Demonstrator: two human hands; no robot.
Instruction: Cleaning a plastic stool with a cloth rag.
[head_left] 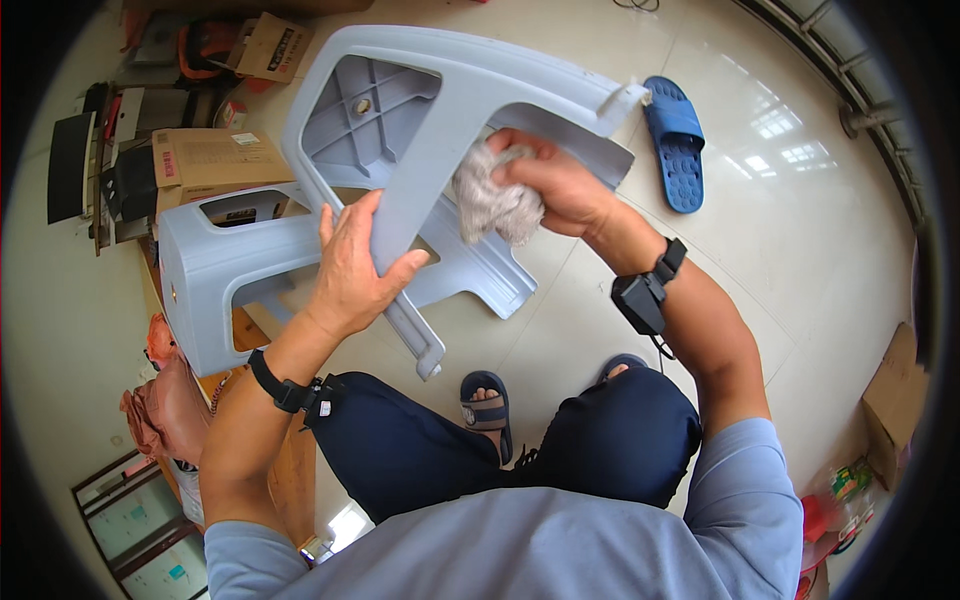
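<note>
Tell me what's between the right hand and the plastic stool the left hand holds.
A crumpled light-grey cloth, gripped by the right hand; the head view shows it.

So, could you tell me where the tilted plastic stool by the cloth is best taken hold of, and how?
I'd take the plastic stool by its flat strut, coming from the left: the strut is open on both sides, which should leave two edges to curl around, and the cloth crowds its right side.

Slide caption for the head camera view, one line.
Left hand grips a tipped blue-gray plastic stool while the right hand holds a crumpled gray cloth at its side.
</note>
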